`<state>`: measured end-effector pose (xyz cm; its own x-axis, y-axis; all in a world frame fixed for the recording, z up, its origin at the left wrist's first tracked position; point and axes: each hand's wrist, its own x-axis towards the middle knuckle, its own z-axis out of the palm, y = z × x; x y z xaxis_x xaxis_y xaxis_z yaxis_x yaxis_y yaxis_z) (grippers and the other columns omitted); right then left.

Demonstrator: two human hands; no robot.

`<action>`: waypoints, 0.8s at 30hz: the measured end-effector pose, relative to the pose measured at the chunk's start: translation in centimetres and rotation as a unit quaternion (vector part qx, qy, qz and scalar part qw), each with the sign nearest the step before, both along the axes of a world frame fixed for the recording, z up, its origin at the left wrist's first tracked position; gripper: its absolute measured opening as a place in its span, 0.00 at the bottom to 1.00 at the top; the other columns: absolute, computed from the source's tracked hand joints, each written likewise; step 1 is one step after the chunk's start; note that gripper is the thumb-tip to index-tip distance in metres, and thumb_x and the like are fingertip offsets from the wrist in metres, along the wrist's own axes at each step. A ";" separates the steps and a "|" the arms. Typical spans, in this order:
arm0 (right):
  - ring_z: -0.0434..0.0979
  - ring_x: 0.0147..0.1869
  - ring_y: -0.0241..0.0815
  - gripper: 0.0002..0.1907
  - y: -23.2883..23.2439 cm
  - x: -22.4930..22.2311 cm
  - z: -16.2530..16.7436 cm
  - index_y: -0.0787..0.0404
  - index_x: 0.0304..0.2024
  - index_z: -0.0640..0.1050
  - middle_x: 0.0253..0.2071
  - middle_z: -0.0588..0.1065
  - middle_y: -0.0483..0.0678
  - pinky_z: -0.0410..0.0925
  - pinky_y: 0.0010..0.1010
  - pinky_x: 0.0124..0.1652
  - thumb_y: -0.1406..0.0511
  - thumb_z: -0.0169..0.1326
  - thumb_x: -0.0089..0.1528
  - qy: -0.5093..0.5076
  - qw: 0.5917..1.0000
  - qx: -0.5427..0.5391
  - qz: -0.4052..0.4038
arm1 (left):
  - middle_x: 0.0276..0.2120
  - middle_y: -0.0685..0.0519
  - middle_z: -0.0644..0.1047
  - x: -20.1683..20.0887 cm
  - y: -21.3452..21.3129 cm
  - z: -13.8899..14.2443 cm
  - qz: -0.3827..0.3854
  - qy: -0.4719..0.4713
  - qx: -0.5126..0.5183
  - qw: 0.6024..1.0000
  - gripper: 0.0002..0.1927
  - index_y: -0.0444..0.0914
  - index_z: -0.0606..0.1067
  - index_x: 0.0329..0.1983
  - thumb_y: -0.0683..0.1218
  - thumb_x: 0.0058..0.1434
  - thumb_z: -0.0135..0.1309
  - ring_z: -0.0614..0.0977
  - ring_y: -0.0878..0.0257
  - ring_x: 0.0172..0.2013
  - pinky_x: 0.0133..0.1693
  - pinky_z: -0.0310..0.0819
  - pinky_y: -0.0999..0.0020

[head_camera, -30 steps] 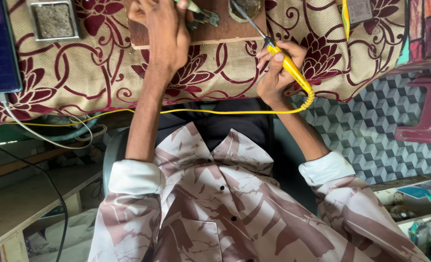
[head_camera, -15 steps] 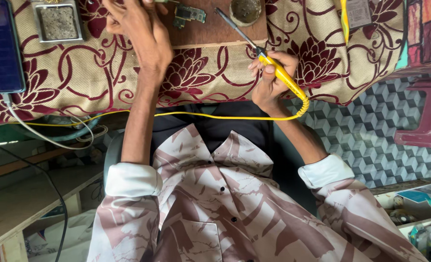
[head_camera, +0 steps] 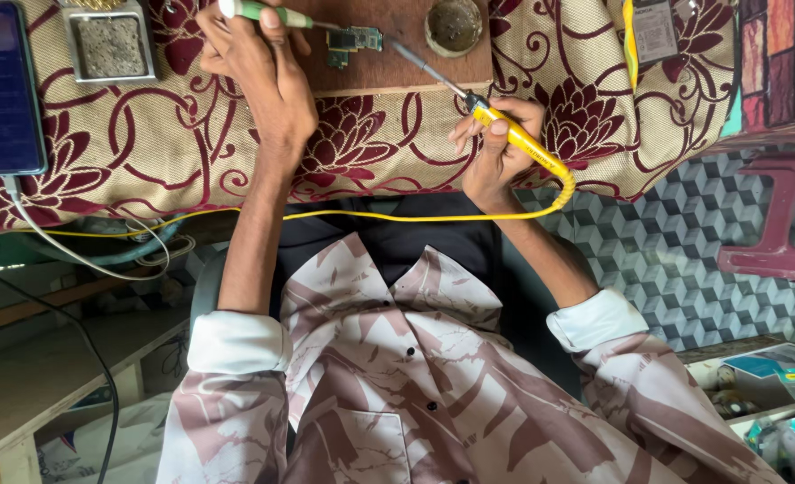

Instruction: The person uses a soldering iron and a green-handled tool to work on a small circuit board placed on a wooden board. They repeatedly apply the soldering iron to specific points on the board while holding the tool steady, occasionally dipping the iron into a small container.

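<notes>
phone screen (head_camera: 1, 90) | far left, on cloth | dark blue, rectangular

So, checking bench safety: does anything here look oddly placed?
Yes: the yellow-handled soldering iron in the right hand trails its yellow cord across the floral cloth's edge, where it could snag.

Soft, even daylight fills the scene, bright enough that colours read clearly and shadows stay faint. The maroon-flowered beige cloth (head_camera: 146, 134) and the brown wooden board (head_camera: 397, 63) are sharp, without glare. The colourful packets (head_camera: 773, 403) at the lower edge look slightly soft.
</notes>
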<state>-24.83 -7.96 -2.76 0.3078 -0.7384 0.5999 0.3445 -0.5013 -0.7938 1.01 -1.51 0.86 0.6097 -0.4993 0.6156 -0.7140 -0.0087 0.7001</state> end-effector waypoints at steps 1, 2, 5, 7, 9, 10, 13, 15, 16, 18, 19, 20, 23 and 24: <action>0.76 0.31 0.41 0.18 -0.2 0.1 0.1 0.63 0.54 0.62 0.34 0.70 0.51 0.70 0.26 0.29 0.54 0.44 0.77 0.003 1.000 -0.007 0.001 | 0.36 0.55 0.74 0.0 -0.1 0.0 -0.005 -0.002 0.010 1.000 0.26 0.41 0.72 0.50 0.61 0.79 0.27 0.65 0.62 0.51 0.56 0.49 0.53; 0.75 0.30 0.40 0.18 -0.4 0.2 0.2 0.63 0.55 0.63 0.33 0.70 0.50 0.69 0.26 0.29 0.54 0.43 0.77 0.006 1.000 -0.014 0.002 | 0.34 0.56 0.74 0.0 -0.1 0.0 -0.010 -0.005 0.020 1.000 0.27 0.41 0.72 0.50 0.61 0.78 0.26 0.66 0.62 0.50 0.56 0.49 0.52; 0.76 0.33 0.42 0.18 -1.1 0.4 0.5 0.64 0.55 0.62 0.35 0.69 0.52 0.70 0.25 0.27 0.56 0.44 0.77 -0.010 1.000 0.024 0.005 | 0.37 0.57 0.78 -0.1 -0.1 0.1 -0.026 -0.058 0.030 0.998 0.25 0.38 0.71 0.49 0.59 0.80 0.29 0.64 0.59 0.52 0.54 0.47 0.52; 0.77 0.33 0.41 0.17 -1.7 0.7 0.6 0.64 0.55 0.62 0.34 0.69 0.51 0.70 0.24 0.27 0.56 0.43 0.77 -0.007 1.000 0.022 0.002 | 0.38 0.56 0.78 -0.2 0.0 0.2 -0.018 -0.073 0.042 0.996 0.23 0.37 0.72 0.50 0.57 0.81 0.30 0.64 0.59 0.53 0.54 0.47 0.52; 0.77 0.32 0.41 0.17 -2.2 0.9 0.6 0.64 0.56 0.62 0.34 0.69 0.50 0.70 0.25 0.27 0.56 0.43 0.77 -0.001 1.000 0.015 0.001 | 0.39 0.55 0.78 -0.2 0.0 0.2 -0.020 -0.086 0.040 0.995 0.21 0.37 0.72 0.51 0.55 0.81 0.32 0.65 0.58 0.54 0.55 0.47 0.52; 0.77 0.31 0.41 0.17 -2.3 1.1 0.6 0.63 0.56 0.63 0.34 0.69 0.51 0.70 0.25 0.27 0.56 0.42 0.78 0.005 1.000 0.010 0.002 | 0.40 0.55 0.79 -0.1 0.0 0.1 -0.026 -0.091 0.035 0.995 0.20 0.36 0.71 0.51 0.54 0.81 0.33 0.64 0.58 0.54 0.55 0.47 0.52; 0.75 0.30 0.39 0.16 -2.2 1.4 0.3 0.63 0.56 0.63 0.34 0.69 0.49 0.70 0.26 0.29 0.56 0.41 0.79 0.013 1.000 0.019 0.014 | 0.37 0.56 0.79 0.0 0.2 -0.4 -0.038 -0.067 0.057 0.995 0.17 0.36 0.71 0.50 0.51 0.78 0.35 0.65 0.56 0.55 0.56 0.48 0.51; 0.74 0.29 0.38 0.16 -2.3 1.5 0.2 0.63 0.56 0.63 0.34 0.68 0.49 0.68 0.25 0.29 0.56 0.42 0.79 0.016 0.999 0.036 0.010 | 0.38 0.53 0.78 0.0 0.4 -0.8 -0.041 -0.063 0.061 0.995 0.16 0.36 0.72 0.49 0.51 0.77 0.36 0.65 0.55 0.56 0.56 0.48 0.50; 0.73 0.29 0.37 0.16 -2.3 1.4 0.1 0.63 0.55 0.63 0.34 0.68 0.49 0.67 0.24 0.28 0.56 0.42 0.78 0.019 0.999 0.048 0.001 | 0.41 0.50 0.77 -0.1 0.6 -1.0 -0.040 -0.072 0.052 0.995 0.16 0.37 0.72 0.49 0.51 0.77 0.36 0.65 0.55 0.56 0.55 0.48 0.51; 0.73 0.29 0.37 0.16 -2.7 1.3 0.1 0.63 0.54 0.63 0.33 0.68 0.48 0.66 0.22 0.27 0.56 0.42 0.78 0.022 0.999 0.049 -0.007 | 0.43 0.48 0.77 0.0 0.5 -1.3 -0.042 -0.076 0.043 0.995 0.16 0.37 0.71 0.50 0.51 0.77 0.36 0.65 0.55 0.55 0.55 0.49 0.50; 0.73 0.30 0.36 0.16 -2.6 1.1 0.1 0.63 0.53 0.63 0.32 0.68 0.48 0.66 0.22 0.27 0.56 0.42 0.78 0.025 0.999 0.043 -0.006 | 0.42 0.48 0.76 -0.1 0.6 -1.4 -0.046 -0.068 0.049 0.995 0.16 0.36 0.71 0.50 0.51 0.77 0.36 0.64 0.55 0.54 0.55 0.49 0.49; 0.73 0.30 0.36 0.16 -2.5 0.9 0.0 0.63 0.53 0.63 0.32 0.68 0.48 0.66 0.21 0.26 0.56 0.41 0.78 0.027 0.999 0.039 -0.006 | 0.41 0.48 0.76 -0.2 0.7 -1.5 -0.050 -0.061 0.055 0.995 0.16 0.35 0.71 0.50 0.51 0.76 0.37 0.64 0.54 0.53 0.56 0.49 0.49; 0.72 0.31 0.35 0.14 -2.0 0.5 -0.3 0.63 0.52 0.63 0.30 0.68 0.47 0.65 0.22 0.28 0.58 0.40 0.78 0.056 0.998 0.026 -0.002 | 0.43 0.47 0.77 -0.3 1.1 -1.6 -0.056 -0.062 0.054 0.995 0.16 0.36 0.72 0.49 0.50 0.77 0.37 0.64 0.54 0.52 0.55 0.52 0.50; 0.71 0.31 0.35 0.13 -1.8 0.4 -0.4 0.63 0.52 0.63 0.31 0.68 0.48 0.65 0.22 0.28 0.59 0.40 0.78 0.062 0.998 0.029 -0.010 | 0.43 0.45 0.75 -0.4 1.3 -1.7 -0.054 -0.071 0.059 0.994 0.16 0.35 0.72 0.50 0.50 0.77 0.37 0.64 0.54 0.52 0.55 0.52 0.50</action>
<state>-24.45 -9.73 -3.20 0.3621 -0.7776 0.5140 0.2313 -0.4592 -0.8577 0.64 -0.17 -0.80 0.4597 -0.6318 0.6241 -0.8064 -0.0026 0.5913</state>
